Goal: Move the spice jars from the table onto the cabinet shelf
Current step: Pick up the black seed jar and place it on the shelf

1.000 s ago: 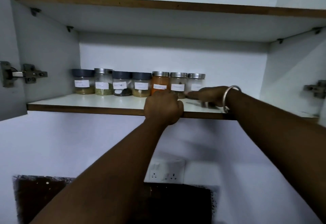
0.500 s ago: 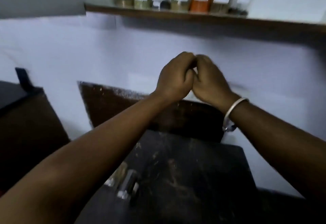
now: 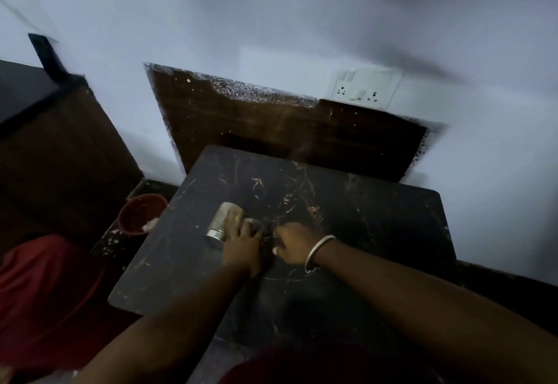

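Spice jar (image 3: pixel 224 224) lies on its side at centre frame on the dark table (image 3: pixel 377 217); the shelf has left view and both hands have dropped from mid-air. Left hand (image 3: pixel 244 244) touches it, grip unclear. Right hand (image 3: pixel 294 243) is curled just beside, holding unclear.

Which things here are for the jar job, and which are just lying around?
For the job:
spice jar, lying on its side
dark table
left hand, on the jar
right hand

Just lying about:
red bowl
wall socket
red cloth
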`<move>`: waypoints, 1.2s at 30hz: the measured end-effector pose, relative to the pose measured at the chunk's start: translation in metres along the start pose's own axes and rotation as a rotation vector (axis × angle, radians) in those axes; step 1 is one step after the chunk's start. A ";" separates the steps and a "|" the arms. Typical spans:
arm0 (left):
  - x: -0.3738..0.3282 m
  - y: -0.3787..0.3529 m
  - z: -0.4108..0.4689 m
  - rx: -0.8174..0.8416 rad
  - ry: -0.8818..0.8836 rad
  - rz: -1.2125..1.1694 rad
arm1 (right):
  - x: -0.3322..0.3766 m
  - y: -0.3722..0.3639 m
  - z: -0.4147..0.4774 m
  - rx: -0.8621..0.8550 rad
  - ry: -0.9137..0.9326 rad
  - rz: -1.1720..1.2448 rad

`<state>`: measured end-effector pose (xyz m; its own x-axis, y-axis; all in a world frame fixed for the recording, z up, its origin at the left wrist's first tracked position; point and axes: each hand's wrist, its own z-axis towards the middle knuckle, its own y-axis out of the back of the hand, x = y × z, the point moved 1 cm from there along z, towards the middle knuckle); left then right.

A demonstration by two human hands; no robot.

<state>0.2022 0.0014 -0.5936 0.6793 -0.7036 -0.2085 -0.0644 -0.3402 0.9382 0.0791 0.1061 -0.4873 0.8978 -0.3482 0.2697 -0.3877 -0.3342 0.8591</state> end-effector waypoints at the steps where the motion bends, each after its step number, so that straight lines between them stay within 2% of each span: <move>1: -0.002 -0.009 -0.003 -0.003 0.002 0.047 | -0.001 -0.005 -0.002 0.001 0.004 0.009; 5: -0.002 -0.027 -0.008 -0.042 0.011 0.146 | -0.006 -0.019 -0.011 -0.017 0.018 0.046; 8: 0.002 -0.031 -0.010 -0.035 -0.053 0.196 | -0.009 -0.024 -0.018 -0.048 0.027 0.059; 11: 0.001 -0.029 -0.019 -0.026 -0.117 0.118 | -0.014 -0.031 -0.022 -0.071 0.015 0.063; 14: -0.010 -0.021 -0.029 0.032 -0.218 -0.139 | -0.019 -0.036 -0.025 -0.084 0.025 0.088; 16: -0.021 -0.007 -0.037 0.095 -0.273 -0.472 | -0.025 -0.038 -0.026 -0.018 0.021 0.051; 18: -0.031 0.011 -0.046 0.142 -0.254 -0.798 | -0.029 -0.036 -0.029 0.074 0.035 -0.002; 20: -0.037 0.031 -0.049 0.177 -0.227 -0.950 | -0.034 -0.029 -0.034 0.087 0.089 0.017; 23: -0.045 0.068 -0.051 0.203 -0.292 -1.043 | -0.043 -0.010 -0.049 0.093 0.070 0.283; 27: -0.062 0.135 -0.057 0.112 -0.389 -1.167 | -0.051 0.020 -0.077 -0.067 0.115 0.572; 31: -0.091 0.175 -0.067 -0.119 -0.344 -1.454 | -0.039 0.047 -0.110 -0.346 0.131 0.889; 34: -0.117 0.175 -0.083 -0.107 -0.364 -1.654 | -0.028 0.058 -0.128 -0.539 0.183 1.103; 36: -0.138 0.173 -0.092 -0.080 -0.384 -1.708 | -0.022 0.066 -0.141 -0.622 0.215 1.118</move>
<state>0.1647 0.0965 -0.3768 -0.2558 0.2804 -0.9252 0.5158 -0.7698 -0.3759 0.0629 0.2155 -0.3750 0.1898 -0.0067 0.9818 -0.8349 0.5251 0.1649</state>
